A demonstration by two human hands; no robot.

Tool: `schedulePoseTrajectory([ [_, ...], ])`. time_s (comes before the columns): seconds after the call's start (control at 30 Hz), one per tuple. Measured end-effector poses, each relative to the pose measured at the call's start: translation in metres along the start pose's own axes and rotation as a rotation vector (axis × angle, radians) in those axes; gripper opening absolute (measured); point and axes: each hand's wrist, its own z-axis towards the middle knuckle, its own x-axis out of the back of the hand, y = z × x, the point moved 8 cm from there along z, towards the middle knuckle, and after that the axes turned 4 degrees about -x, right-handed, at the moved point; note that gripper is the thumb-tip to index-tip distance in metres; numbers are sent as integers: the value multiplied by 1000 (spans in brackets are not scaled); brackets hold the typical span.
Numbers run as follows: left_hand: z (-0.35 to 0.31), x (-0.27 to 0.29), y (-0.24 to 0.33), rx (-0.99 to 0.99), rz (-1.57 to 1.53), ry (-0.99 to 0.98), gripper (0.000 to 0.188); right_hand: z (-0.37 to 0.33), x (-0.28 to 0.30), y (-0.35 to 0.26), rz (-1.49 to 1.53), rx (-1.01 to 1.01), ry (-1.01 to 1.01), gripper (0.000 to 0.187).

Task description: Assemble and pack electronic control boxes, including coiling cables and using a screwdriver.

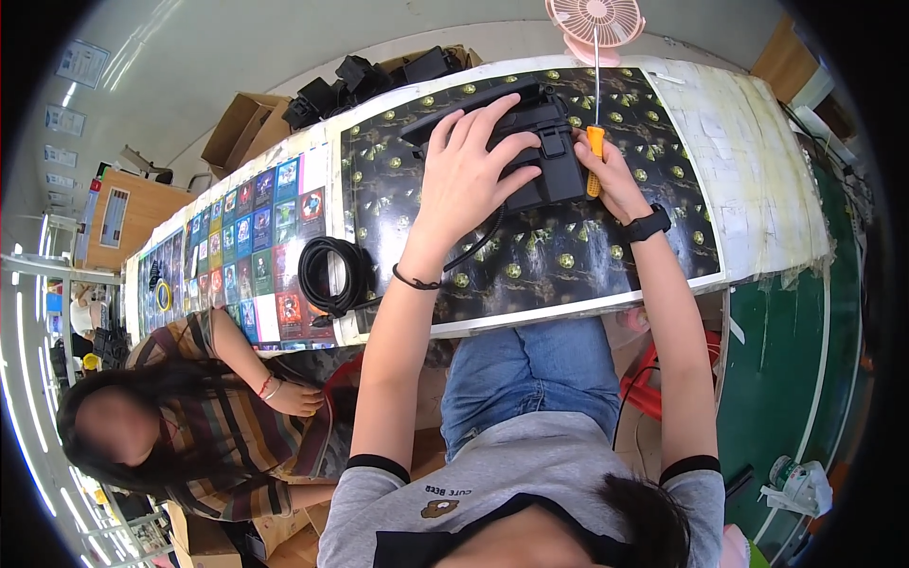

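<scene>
A black plastic box with side latches (549, 142) lies on the dark patterned mat, with a flat black panel (445, 118) along its far side. My left hand (469, 170) rests over the box and panel, its fingers spread and stretched out. A screwdriver with a yellow handle (595, 163) is in my right hand (617, 180), its long shaft pointing away from me. That hand is at the box's right side, its fingertips close against it. From the box's near side a black cable (478, 244) runs toward my left forearm.
A coiled black cable (331, 275) lies on the table left of my arm. Beyond the table's far edge stand a pink fan (595, 24) and a carton (248, 128) beside several black devices (360, 76). Another person (237, 407) sits at my left, a hand (295, 398) near the table edge.
</scene>
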Motion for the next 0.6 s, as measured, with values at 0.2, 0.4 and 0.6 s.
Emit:
schedulePoseTrajectory([
  [0.2,1,-7,1,-12,-37,-85,50,0,3,2,8,-1,22,41],
  [0.4,2,-13,-4,54,-43,-116,53,2,3,5,30,-23,22,42],
  [0.6,3,-6,-1,0,-167,-77,51,3,2,6,76,-48,20,41],
])
